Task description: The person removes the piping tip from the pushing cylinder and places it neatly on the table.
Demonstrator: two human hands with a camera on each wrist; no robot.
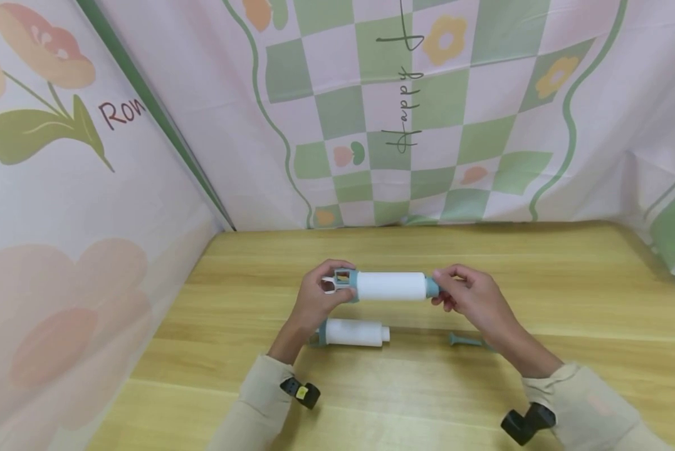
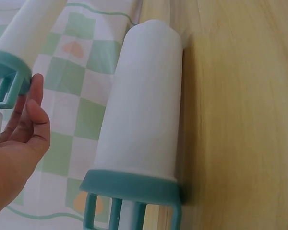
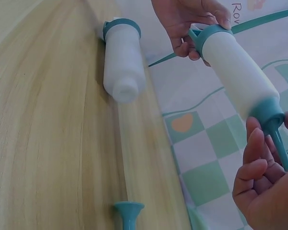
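Note:
A white syringe-like tube (image 1: 391,285) with teal end pieces is held level above the table. My left hand (image 1: 316,291) grips its teal slotted collar (image 2: 9,64), where a white handle sticks out. At the other end, my right hand (image 1: 478,299) pinches the teal nozzle (image 3: 268,111); the nozzle's narrow spout points in toward the palm in the right wrist view. A second white tube (image 1: 353,332) with a teal slotted collar lies on the table below the left hand, its bare white neck facing right.
Below the right hand, a loose teal nozzle (image 1: 464,340) lies on the wooden table (image 1: 247,388), partly hidden by the wrist in the head view. A printed curtain (image 1: 337,113) hangs behind the table and another patterned cloth (image 1: 49,219) along the left.

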